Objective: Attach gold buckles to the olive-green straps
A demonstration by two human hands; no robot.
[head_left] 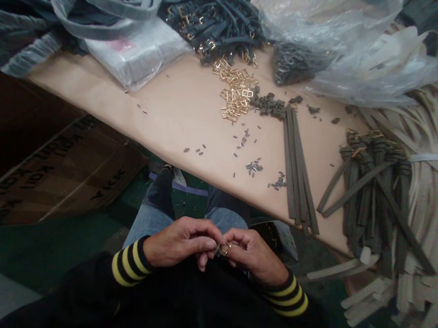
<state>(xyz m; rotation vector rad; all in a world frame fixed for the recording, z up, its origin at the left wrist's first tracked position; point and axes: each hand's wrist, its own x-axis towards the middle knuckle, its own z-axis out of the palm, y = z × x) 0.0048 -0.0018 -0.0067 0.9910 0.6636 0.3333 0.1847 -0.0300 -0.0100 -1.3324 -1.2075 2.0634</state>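
Observation:
Above my lap, in front of the table edge, my two hands meet. My right hand (255,253) pinches a small gold buckle (226,250). The fingers of my left hand (188,242) are closed against it, by a small greyish piece (217,249) at the buckle; the fingers partly hide what it is. On the table lie a heap of loose gold buckles (237,91), a pile of small dark olive loops (268,105) and several small metal clips (254,166). Long olive straps (296,171) lie side by side to their right.
Dark straps with buckles (221,21) are heaped at the back. Bundled olive straps (379,185) and beige strips (431,222) hang over the right edge. A wrapped packet (140,53) and clear plastic bags (350,35) lie on the table (176,117). A cardboard box (45,174) stands lower left.

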